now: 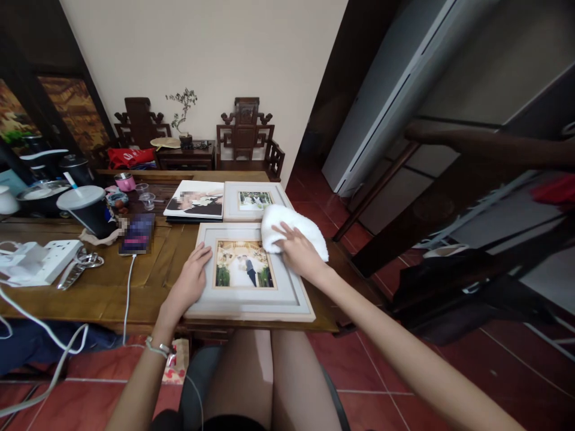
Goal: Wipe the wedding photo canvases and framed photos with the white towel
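Observation:
A pale picture frame with a wedding photo in its middle lies flat at the table's near edge. My left hand rests on the frame's left side, fingers extended along the border. On the upper right corner my right hand presses a folded white cloth, its fingers spread over the top. The cloth covers that corner. Behind lies a second pale frame with a smaller photo, partly hidden by the cloth. Left of it sits a photo album with a picture on its cover.
On the wooden table, to the left, are a phone on a white cable, a lidded cup with a straw, a power strip, a pink mug and small clear cups. Carved chairs stand beyond.

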The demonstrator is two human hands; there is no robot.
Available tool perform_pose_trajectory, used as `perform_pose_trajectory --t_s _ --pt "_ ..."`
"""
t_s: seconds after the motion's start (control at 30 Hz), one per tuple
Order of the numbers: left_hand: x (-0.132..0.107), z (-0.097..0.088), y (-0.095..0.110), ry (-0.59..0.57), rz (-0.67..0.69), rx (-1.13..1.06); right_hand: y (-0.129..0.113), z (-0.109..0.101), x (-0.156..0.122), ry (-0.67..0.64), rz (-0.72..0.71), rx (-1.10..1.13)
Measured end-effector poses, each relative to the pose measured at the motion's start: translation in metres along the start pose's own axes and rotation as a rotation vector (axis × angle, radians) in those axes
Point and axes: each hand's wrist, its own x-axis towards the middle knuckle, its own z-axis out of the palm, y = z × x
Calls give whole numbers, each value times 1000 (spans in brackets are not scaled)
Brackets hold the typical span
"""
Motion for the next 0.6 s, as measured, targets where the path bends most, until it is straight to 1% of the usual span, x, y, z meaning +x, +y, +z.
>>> perform_pose_trajectory --t_s 0.07,0.13,0.2,0.27,0.37,0.43,0.5,0.53,0.6 --pt "0 0 1 10 -11 3 3 1 9 -7 12 3" --pt "-1 0 2 24 -18 -2 -1 -4 3 -41 -7 5" --pt "-1 1 2 40 -18 -5 -11 -12 -15 -89 -40 7" --pt "-1 2 2 51 -13 -3 -24 -23 -41 -154 -72 37" --pt "-1 3 2 60 -10 -10 -39 -42 -84 -256 -119 149" --pt "-1 3 2 65 -15 -26 -45 -56 -106 -300 -171 258" --pt "-1 2 3 63 -20 -35 -48 -70 -119 -334 -211 357" --pt "-1 2 4 58 -20 -33 -49 -76 -121 -341 -210 389" --pt "-1 1 4 45 -19 -19 -48 -83 -112 -308 -158 412"
